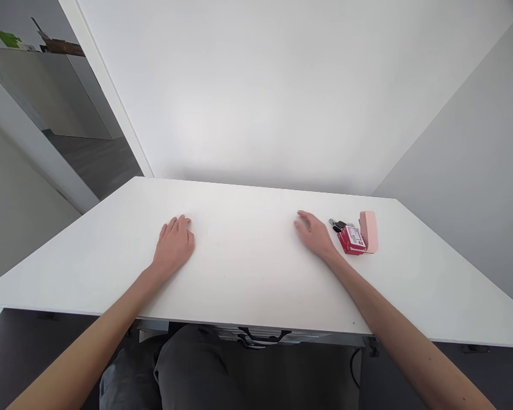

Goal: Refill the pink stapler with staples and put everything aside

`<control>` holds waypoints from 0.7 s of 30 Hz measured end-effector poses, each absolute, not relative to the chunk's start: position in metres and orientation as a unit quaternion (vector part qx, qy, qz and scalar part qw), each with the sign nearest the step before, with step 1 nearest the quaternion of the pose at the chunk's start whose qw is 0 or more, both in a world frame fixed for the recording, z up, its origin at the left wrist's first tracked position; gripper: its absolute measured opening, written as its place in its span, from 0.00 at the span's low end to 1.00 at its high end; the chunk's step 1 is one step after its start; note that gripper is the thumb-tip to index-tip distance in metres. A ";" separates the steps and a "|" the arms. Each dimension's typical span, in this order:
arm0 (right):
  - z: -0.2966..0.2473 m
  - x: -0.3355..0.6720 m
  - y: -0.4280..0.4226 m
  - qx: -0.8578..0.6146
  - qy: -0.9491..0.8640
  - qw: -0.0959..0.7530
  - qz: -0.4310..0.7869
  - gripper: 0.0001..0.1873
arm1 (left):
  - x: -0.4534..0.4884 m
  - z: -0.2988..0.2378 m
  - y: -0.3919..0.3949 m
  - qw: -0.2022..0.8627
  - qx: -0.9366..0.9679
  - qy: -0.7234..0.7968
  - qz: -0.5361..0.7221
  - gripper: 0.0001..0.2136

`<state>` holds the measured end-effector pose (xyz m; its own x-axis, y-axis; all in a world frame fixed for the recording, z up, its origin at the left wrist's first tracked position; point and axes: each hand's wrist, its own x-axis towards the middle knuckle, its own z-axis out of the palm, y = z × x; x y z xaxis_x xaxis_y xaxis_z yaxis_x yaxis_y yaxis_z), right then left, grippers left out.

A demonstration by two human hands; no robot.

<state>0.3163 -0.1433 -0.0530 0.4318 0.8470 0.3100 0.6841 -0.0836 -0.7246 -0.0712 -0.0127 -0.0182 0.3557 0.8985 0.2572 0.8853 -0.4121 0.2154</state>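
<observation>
My left hand (174,245) lies palm down on the left part of the white table (248,256), its fingers stretched forward and holding nothing. On the right, my right hand (313,232) rests on its outer edge, with a gap between thumb and fingers and nothing inside it. Just right of that hand is a small group of things. Black binder clips (337,225) lie behind small red-and-white boxes (351,240), which seem to be stacked. Against the boxes' right side is a pink, rounded, long object (370,232), whose kind I cannot make out.
A white wall (260,97) rises behind the table, and a grey wall (474,154) stands to the right. Below the front edge are a black handle (265,337) and my legs (192,367). At the far left, a doorway shows a cabinet (55,94) with items on top.
</observation>
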 end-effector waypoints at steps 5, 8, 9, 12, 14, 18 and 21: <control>-0.043 0.275 -0.122 -0.695 -0.667 0.251 0.099 0.34 | -0.066 -0.019 -0.008 0.023 0.827 0.545 0.136 0.28; -0.038 0.259 -0.112 -0.682 -0.692 0.212 0.105 0.36 | -0.061 -0.021 -0.003 0.013 0.830 0.547 0.105 0.31; -0.037 0.257 -0.110 -0.680 -0.695 0.207 0.106 0.36 | -0.057 -0.021 -0.002 0.009 0.832 0.546 0.097 0.31; -0.035 0.254 -0.107 -0.678 -0.698 0.201 0.109 0.36 | -0.039 -0.021 0.002 0.002 0.840 0.536 0.078 0.32; -0.035 0.255 -0.107 -0.679 -0.698 0.200 0.110 0.35 | -0.022 -0.021 0.005 0.003 0.849 0.524 0.066 0.33; -0.035 0.255 -0.107 -0.680 -0.697 0.200 0.112 0.35 | 0.010 -0.020 0.014 0.006 0.868 0.494 0.053 0.33; -0.034 0.255 -0.107 -0.681 -0.695 0.202 0.111 0.34 | 0.024 -0.019 0.021 0.013 0.878 0.476 0.048 0.33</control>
<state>0.2547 -0.1069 -0.0338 0.0092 0.9914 0.1303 0.9016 0.0481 -0.4300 0.0237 0.0209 -0.0191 0.5425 0.8369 0.0722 0.8345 -0.5468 0.0679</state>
